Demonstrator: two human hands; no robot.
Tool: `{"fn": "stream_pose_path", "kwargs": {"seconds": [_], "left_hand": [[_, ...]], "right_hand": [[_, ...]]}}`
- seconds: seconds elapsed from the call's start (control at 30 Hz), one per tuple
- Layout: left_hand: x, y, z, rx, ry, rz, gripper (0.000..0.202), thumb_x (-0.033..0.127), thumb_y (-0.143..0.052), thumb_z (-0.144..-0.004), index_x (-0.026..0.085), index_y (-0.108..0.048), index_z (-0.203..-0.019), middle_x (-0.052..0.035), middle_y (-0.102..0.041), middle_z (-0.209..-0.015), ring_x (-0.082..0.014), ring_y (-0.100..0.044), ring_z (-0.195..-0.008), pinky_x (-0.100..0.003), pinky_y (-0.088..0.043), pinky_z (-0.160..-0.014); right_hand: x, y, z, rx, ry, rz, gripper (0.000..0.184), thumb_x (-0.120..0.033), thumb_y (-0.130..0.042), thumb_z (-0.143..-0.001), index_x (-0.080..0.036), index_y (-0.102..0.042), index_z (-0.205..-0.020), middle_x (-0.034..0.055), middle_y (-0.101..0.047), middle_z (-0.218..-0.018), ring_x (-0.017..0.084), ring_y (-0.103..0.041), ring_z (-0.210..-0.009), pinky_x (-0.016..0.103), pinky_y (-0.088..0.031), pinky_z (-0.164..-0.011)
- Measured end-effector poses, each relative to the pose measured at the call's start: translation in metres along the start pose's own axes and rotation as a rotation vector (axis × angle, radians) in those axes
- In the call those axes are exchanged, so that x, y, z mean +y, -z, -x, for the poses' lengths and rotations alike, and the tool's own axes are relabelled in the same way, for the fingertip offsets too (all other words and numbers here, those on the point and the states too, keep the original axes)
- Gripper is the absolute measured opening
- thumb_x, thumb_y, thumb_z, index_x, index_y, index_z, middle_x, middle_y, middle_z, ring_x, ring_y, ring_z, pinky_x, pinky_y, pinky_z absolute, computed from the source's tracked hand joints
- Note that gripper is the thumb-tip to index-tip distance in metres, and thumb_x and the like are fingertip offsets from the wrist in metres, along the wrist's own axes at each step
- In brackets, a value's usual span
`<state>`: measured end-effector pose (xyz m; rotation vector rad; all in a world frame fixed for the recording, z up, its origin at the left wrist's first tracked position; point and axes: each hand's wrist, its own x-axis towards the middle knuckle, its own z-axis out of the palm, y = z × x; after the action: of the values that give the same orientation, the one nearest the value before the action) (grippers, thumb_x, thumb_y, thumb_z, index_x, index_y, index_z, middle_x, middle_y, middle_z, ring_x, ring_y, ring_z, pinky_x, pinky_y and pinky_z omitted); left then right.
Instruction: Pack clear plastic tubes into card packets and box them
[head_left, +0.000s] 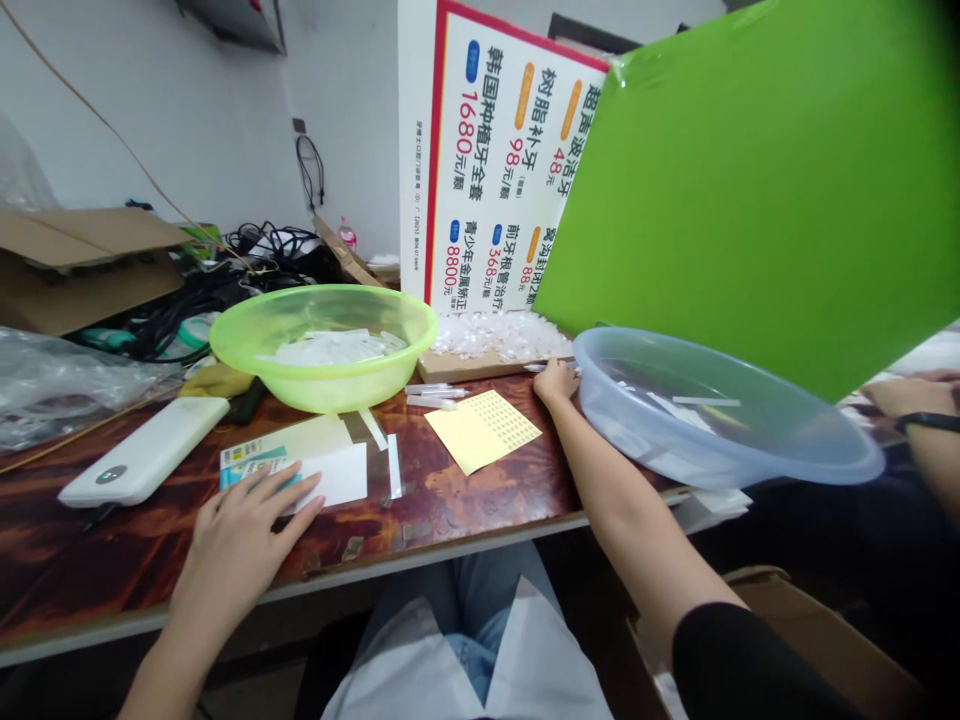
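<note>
1. The left hand (247,535) is laid on a white card (337,475) with the fingers spread and pressed down, pinching nothing. The card partly covers a printed card (251,465) on a wood-grain table (465,515).
2. The right hand (556,380) is placed at the edge of a cardboard sheet (465,367), just beside a clear blue plastic basin (720,450). Its fingers are drawn together. A thin white strip (535,368) is seen at them, but whether it is pinched cannot be told.
3. Small white plastic pieces (495,335) are heaped on the cardboard sheet.
4. More white strips (337,347) are held in a translucent green bowl (322,385).
5. A yellow label sheet (482,430) is laid between both hands.
6. A second person's hand (911,397) is seen at the far right.
</note>
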<state>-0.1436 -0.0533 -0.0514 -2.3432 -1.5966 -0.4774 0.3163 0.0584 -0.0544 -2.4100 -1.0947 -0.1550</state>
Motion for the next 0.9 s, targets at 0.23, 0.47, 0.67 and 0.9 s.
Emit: {"fn": "stream_pose_path", "kwargs": {"seconds": [0.23, 0.47, 0.67, 0.9], "left_hand": [[0.006, 0.003, 0.001, 0.003, -0.024, -0.011, 0.042, 0.044, -0.042, -0.095, 0.027, -0.07, -0.12, -0.0062, -0.064, -0.133, -0.0345, -0.053, -0.127, -0.053, -0.042, -0.099], [0.001, 0.004, 0.0, -0.073, -0.128, 0.093, 0.057, 0.058, -0.046, -0.092, 0.025, -0.056, -0.137, -0.0067, -0.052, -0.146, -0.0345, -0.042, -0.138, -0.055, -0.037, -0.108], [0.0, 0.007, -0.002, -0.139, -0.219, 0.124, 0.054, 0.062, -0.052, -0.088, 0.03, -0.062, -0.13, -0.0044, -0.057, -0.142, -0.0322, -0.047, -0.135, -0.051, -0.038, -0.109], [0.012, 0.013, 0.003, -0.035, -0.211, 0.073, 0.053, 0.057, -0.056, -0.088, 0.025, -0.063, -0.129, -0.0091, -0.057, -0.142, -0.0363, -0.047, -0.134, -0.056, -0.037, -0.108]], "right_hand": [[-0.02, 0.007, 0.069, -0.097, 0.42, -0.113, 0.029, -0.035, -0.06, -0.095, -0.018, -0.061, -0.119, 0.0094, -0.058, -0.128, 0.026, -0.056, -0.116, 0.05, -0.047, -0.099], [-0.016, 0.014, 0.079, -0.134, 0.578, -0.397, 0.029, -0.033, -0.058, -0.097, -0.016, -0.059, -0.121, 0.0089, -0.062, -0.121, 0.023, -0.063, -0.105, 0.045, -0.053, -0.091], [-0.033, 0.013, 0.074, -0.179, 0.735, -0.617, 0.031, -0.033, -0.057, -0.098, -0.016, -0.057, -0.125, 0.0092, -0.062, -0.122, 0.023, -0.063, -0.107, 0.045, -0.053, -0.092], [-0.058, 0.004, 0.093, -0.347, 0.977, -0.651, 0.022, -0.029, -0.06, -0.096, -0.015, -0.064, -0.114, 0.0071, -0.066, -0.114, 0.022, -0.063, -0.105, 0.044, -0.052, -0.093]]}}
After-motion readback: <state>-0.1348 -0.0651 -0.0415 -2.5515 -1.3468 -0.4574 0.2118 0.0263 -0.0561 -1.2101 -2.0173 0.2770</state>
